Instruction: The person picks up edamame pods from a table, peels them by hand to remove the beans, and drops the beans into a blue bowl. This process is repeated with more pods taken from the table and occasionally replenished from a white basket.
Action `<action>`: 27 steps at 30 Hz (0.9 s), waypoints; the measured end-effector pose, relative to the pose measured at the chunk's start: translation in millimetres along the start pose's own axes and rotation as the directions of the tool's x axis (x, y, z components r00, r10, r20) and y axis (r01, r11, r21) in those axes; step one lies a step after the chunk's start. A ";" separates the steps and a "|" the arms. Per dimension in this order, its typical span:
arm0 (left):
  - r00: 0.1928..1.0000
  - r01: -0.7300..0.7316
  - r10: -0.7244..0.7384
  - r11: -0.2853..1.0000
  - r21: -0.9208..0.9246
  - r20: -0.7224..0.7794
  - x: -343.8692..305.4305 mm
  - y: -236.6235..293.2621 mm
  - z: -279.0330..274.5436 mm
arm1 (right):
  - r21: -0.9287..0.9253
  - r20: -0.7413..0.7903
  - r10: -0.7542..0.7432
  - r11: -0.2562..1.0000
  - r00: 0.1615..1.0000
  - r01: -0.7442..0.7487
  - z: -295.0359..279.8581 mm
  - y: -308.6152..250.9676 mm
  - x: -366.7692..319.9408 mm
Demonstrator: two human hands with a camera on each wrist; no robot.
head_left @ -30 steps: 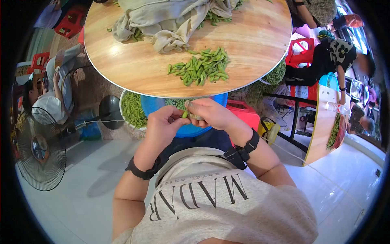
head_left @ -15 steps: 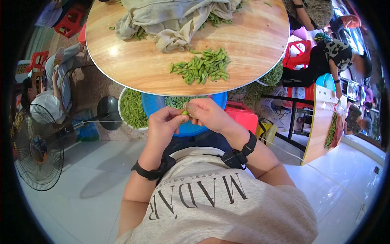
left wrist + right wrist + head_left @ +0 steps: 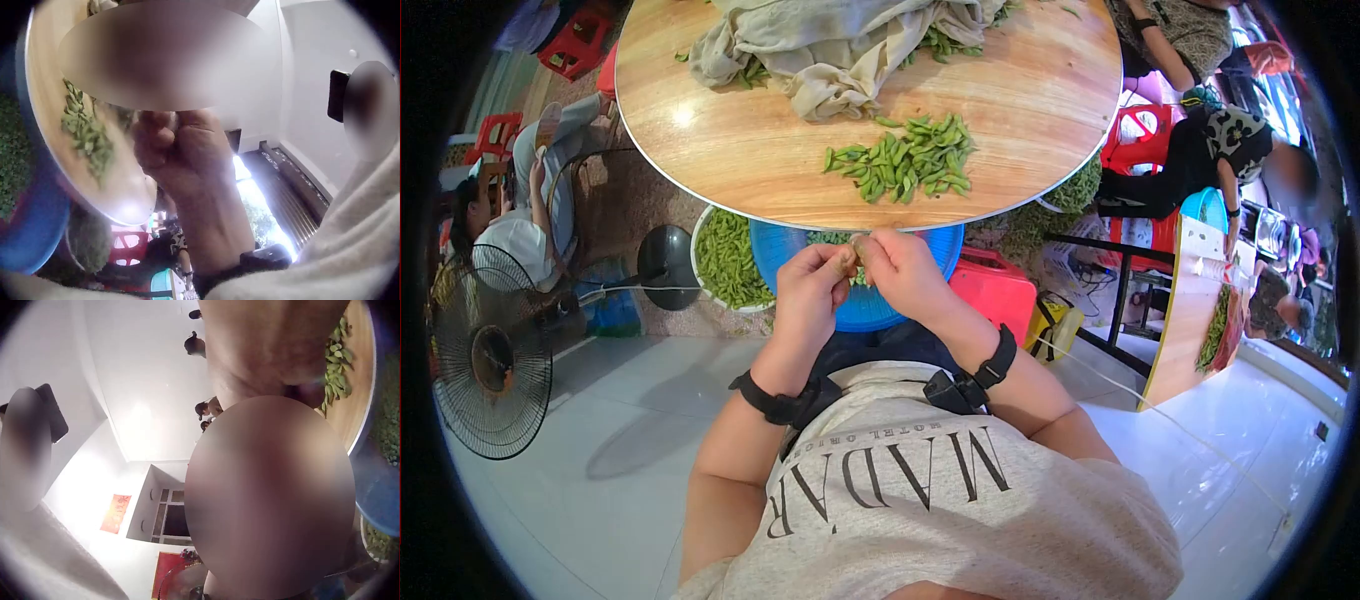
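My left hand (image 3: 805, 290) and right hand (image 3: 908, 275) meet over a blue basin (image 3: 770, 250), fingertips close together. Between them the fingers pinch a green edamame pod, mostly hidden by the thumbs now. Small green beans (image 3: 830, 238) lie in the basin. Just beyond, a heap of edamame pods (image 3: 905, 160) sits on the round wooden table (image 3: 710, 165). In the left wrist view the right hand (image 3: 187, 147) shows curled fingers, partly covered by a blurred patch. Another blur hides most of the right wrist view.
A crumpled beige cloth (image 3: 820, 55) covers more pods at the table's far side. Left of the basin stands a white-rimmed tub (image 3: 730, 262) of pods; right of it, a red stool (image 3: 997, 300). A black fan (image 3: 495, 355) stands at left. Other people sit around.
Both hands have shifted slightly forward toward the table edge. The green pod, plainly visible between the fingertips earlier, is now mostly hidden.
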State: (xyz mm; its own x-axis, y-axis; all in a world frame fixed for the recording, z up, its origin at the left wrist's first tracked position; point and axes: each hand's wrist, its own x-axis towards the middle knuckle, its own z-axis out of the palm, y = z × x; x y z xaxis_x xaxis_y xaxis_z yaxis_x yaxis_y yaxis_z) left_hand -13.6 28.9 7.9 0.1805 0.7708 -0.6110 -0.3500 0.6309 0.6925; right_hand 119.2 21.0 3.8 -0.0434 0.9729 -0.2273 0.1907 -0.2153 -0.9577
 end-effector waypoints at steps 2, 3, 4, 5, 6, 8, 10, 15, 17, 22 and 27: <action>0.998 0.069 -0.070 0.996 -0.051 -0.002 7.0 -0.3 -1.2 | -0.066 -0.028 -0.044 0.997 0.999 0.042 1.7 11.6 4.0; 0.995 0.104 -0.104 0.992 -0.078 -0.003 9.0 -0.1 -2.0 | -0.061 -0.007 -0.044 0.997 0.999 0.044 0.7 10.6 3.8; 0.991 0.135 -0.134 0.989 -0.065 0.020 9.1 1.5 -4.5 | -0.055 0.016 -0.043 0.998 0.999 0.044 -0.7 8.2 2.9; 0.986 0.163 -0.161 0.985 -0.050 0.048 10.4 4.4 -7.1 | -0.049 0.036 -0.045 0.998 0.998 0.047 -3.4 6.1 3.4; 0.979 0.192 -0.189 0.981 -0.034 0.075 11.4 6.5 -7.9 | 0.037 0.111 0.032 0.999 0.993 -0.036 -10.0 5.3 5.6; 0.984 0.173 -0.173 0.985 0.006 0.031 9.3 5.5 -3.8 | 0.192 0.283 0.169 0.954 0.944 -0.228 -24.0 6.8 9.7; 0.991 0.129 -0.126 0.988 0.084 -0.041 7.3 5.4 0.4 | 0.114 0.194 0.147 0.979 0.970 -0.171 -26.2 15.1 11.3; 0.995 -0.043 0.064 0.969 0.242 -0.077 8.0 -5.1 2.1 | 0.072 0.095 0.013 0.997 0.995 -0.020 -16.8 10.1 10.0; 0.996 0.017 -0.002 0.986 0.166 -0.095 9.0 -10.5 -4.7 | 0.052 0.115 -0.017 0.999 0.993 0.011 -11.4 14.7 12.2; 0.992 0.097 -0.079 0.976 0.196 -0.097 9.1 -15.3 -13.0 | 0.197 0.346 0.194 0.942 0.918 -0.273 -15.8 28.4 21.4; 0.994 0.015 0.046 0.846 0.532 -0.101 10.4 -26.2 -11.6 | 0.231 0.350 0.076 0.959 0.934 -0.165 -5.6 62.1 26.3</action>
State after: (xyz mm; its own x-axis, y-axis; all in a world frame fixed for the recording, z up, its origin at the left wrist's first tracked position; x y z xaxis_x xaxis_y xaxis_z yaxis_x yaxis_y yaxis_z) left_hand -13.2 19.4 -21.1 0.0708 0.7862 -0.6139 0.1956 0.5926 0.7814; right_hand 135.4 33.8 -60.6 -0.3693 0.8621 -0.3470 -0.0365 -0.3866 -0.9215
